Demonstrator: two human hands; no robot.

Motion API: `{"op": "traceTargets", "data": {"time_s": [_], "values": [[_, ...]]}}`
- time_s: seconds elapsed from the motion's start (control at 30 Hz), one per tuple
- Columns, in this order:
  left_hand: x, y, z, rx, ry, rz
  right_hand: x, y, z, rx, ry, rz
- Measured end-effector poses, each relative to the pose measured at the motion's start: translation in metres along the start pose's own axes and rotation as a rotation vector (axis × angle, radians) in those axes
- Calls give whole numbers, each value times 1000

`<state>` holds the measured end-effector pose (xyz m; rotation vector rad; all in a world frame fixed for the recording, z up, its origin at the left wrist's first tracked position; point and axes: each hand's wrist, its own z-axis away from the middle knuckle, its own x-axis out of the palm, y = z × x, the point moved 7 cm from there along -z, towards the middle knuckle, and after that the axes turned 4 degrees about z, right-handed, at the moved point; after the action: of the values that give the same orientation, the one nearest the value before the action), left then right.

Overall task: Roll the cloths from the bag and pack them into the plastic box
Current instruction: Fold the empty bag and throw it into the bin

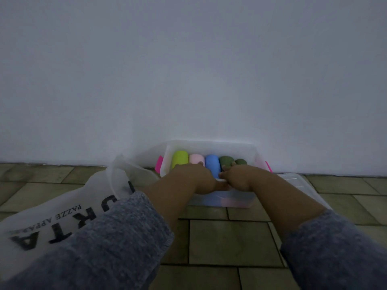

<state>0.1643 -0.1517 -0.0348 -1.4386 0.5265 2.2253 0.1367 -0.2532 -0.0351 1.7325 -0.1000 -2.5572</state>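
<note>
In the head view, a clear plastic box (209,147) with pink latches (158,166) is seen on a tiled floor (230,241), set against a white wall (188,70). Five rolled cloths are packed side by side inside it: a lime-yellow roll (180,159), a pink roll (196,159), a blue roll (212,164), a dark green roll (226,161) and a smaller dark green roll (240,162). The left hand (193,177) is laid over the near rim with its fingers reaching onto the rolls; whether anything is gripped cannot be told. The right hand (235,177) is placed likewise, just beside it, its grip equally unclear. Grey sleeves (117,243) cover both forearms. A white printed bag (52,222) lies to the left of the box, and a clear lid (297,181) lies to the right.
</note>
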Motion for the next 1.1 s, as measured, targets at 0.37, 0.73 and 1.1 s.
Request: {"op": "traceTargets", "data": {"time_s": [0.37, 0.73, 1.1], "values": [[-12, -94, 93, -197, 922, 399, -29, 6, 68, 185, 875, -502], [156, -149, 171, -367, 327, 271, 34, -178, 112, -134, 555, -605], [171, -145, 294, -491, 862, 323, 99, -154, 131, 467, 443, -1210]]}}
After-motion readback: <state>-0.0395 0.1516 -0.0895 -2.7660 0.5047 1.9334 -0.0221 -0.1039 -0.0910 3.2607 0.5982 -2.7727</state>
